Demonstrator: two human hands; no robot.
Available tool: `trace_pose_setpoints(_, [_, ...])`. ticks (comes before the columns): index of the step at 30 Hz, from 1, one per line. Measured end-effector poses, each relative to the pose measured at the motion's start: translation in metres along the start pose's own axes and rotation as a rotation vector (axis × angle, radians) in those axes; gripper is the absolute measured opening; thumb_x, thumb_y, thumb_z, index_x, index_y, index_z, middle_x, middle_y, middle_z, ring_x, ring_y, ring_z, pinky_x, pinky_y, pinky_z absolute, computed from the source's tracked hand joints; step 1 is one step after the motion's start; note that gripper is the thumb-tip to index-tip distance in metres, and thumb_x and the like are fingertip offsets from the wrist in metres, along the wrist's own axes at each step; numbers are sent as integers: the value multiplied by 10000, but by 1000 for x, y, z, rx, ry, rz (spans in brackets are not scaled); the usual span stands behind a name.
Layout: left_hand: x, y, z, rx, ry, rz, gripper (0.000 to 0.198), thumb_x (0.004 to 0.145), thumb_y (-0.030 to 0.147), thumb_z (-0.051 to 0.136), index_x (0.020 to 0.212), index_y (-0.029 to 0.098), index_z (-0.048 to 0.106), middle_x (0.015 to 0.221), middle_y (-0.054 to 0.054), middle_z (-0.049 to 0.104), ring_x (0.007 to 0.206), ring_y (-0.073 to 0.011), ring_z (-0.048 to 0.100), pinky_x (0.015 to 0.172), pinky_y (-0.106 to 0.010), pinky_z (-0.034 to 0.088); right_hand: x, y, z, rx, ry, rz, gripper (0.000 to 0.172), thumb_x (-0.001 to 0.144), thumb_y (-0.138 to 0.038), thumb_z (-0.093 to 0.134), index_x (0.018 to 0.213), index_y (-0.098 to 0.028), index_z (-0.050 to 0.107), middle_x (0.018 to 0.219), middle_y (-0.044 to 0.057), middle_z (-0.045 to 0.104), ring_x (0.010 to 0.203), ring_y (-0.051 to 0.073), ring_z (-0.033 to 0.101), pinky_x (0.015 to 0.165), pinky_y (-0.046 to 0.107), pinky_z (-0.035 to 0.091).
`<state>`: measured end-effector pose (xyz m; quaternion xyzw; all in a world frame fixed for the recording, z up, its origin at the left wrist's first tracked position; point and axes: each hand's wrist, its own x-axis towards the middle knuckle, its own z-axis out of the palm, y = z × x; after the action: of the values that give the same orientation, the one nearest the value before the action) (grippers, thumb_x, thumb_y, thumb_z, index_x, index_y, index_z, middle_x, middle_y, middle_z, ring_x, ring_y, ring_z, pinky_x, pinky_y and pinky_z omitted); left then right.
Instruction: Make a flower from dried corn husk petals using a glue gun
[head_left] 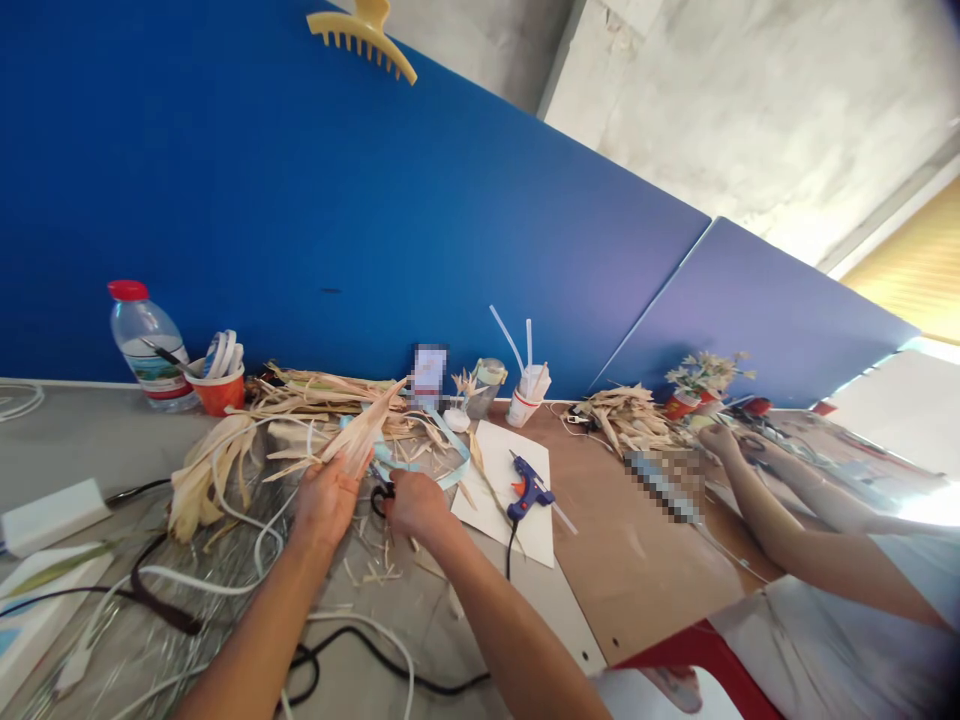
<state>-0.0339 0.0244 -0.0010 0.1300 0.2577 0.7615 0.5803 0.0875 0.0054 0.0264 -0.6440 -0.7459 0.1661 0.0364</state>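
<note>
Two hands met near the middle of the grey table [90, 440]. The left hand [324, 500] grasped a pale dried husk strip [365, 430] by its lower end, and the strip rose from the fingers toward one o'clock. Just beside it, at three o'clock of the left hand, the right hand [414, 505] was clenched around the black handles of the scissors [382, 496]; the blades could not be made out. A heap of husks [300, 395] lay at twelve o'clock of both hands, with a light-blue ribbon [429, 455] curling through its near edge. A blue glue gun [529, 490] rested on a white sheet [495, 455] at three o'clock of the right hand, near but apart from it. A water bottle [146, 345] and an orange cup [218, 390] stood at ten o'clock against the blue partition [300, 200]. White and black cables [262, 545] trailed at seven o'clock. Well apart at three o'clock, a co-worker's hand [720, 440] reached toward a second husk pile [626, 415].
</note>
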Motion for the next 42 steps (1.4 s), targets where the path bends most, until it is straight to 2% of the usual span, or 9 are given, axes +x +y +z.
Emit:
trace_pose_setpoints(4, [1, -1, -3, 8, -32, -26, 180, 708, 12, 592, 788, 136, 694, 892, -76, 742, 962, -239, 659, 894, -383, 533, -4, 27, -11, 316, 42, 34, 428, 686, -197, 597, 1114, -185, 588, 855, 64, 691, 786, 208, 634, 626, 268, 420])
trace_pose_setpoints(7, [0, -1, -3, 0, -41, -43, 188, 712, 6, 588, 793, 135, 698, 896, -79, 742, 971, -243, 657, 899, -391, 529, -7, 51, -15, 748, 23, 42, 405, 661, -176, 618, 1065, -167, 594, 664, -15, 608, 595, 131, 553, 543, 228, 361])
trace_pose_setpoints(9, [-1, -2, -2, 0, -38, -57, 188, 718, 8, 581, 802, 127, 699, 899, -89, 741, 993, -250, 649, 904, -397, 525, -9, 65, -14, 1088, -56, 60, 377, 643, -210, 635, 1015, -166, 595, 592, -52, 541, 464, 77, 436, 464, 202, 289])
trace_pose_setpoints(12, [-2, -3, -2, 13, -23, -72, 186, 718, 6, 579, 795, 122, 702, 908, -96, 740, 1033, -268, 629, 915, -410, 518, -11, 77, -10, 1451, -141, 56, 366, 556, -199, 681, 913, -167, 606, 581, -63, 519, 408, 39, 323, 405, 187, 169])
trace_pose_setpoints(15, [-2, -5, -3, 26, -18, -87, 186, 707, 1, 589, 781, 126, 704, 932, -96, 738, 1070, -287, 607, 929, -424, 508, -12, 79, -8, 1592, -149, 25, 408, 512, -149, 698, 906, -171, 595, 641, -32, 577, 457, 49, 368, 403, 181, 144])
trace_pose_setpoints(23, [-3, -9, -3, 48, -35, -135, 193, 704, 15, 612, 836, 121, 705, 954, -107, 734, 1039, -284, 625, 925, -412, 512, -14, 69, -12, 1481, -107, -56, 455, 611, -235, 665, 1057, -195, 582, 621, -44, 510, 491, 66, 338, 442, 198, 167])
trace_pose_setpoints(28, [-6, -10, -2, 54, -34, -158, 219, 702, 16, 617, 879, 115, 702, 974, -117, 728, 1037, -290, 625, 914, -410, 521, -17, 72, -7, 1190, -74, -145, 394, 669, -284, 634, 1046, -174, 612, 689, -17, 517, 618, 109, 434, 546, 220, 315])
trace_pose_setpoints(34, [-10, -11, 1, 103, -41, -217, 321, 700, 11, 612, 1004, 89, 677, 1014, -136, 714, 1009, -278, 640, 918, -405, 520, -21, 71, -6, 798, -14, -262, 246, 734, -275, 583, 955, -191, 650, 678, -30, 511, 619, 111, 422, 570, 215, 348])
trace_pose_setpoints(42, [-12, -10, 3, 169, -79, -296, 315, 712, 33, 619, 1016, 95, 671, 1036, -144, 706, 1028, -286, 630, 903, -419, 524, -23, 75, -15, 766, -37, -310, 220, 750, -269, 550, 924, -179, 649, 685, -32, 517, 614, 104, 405, 566, 201, 336])
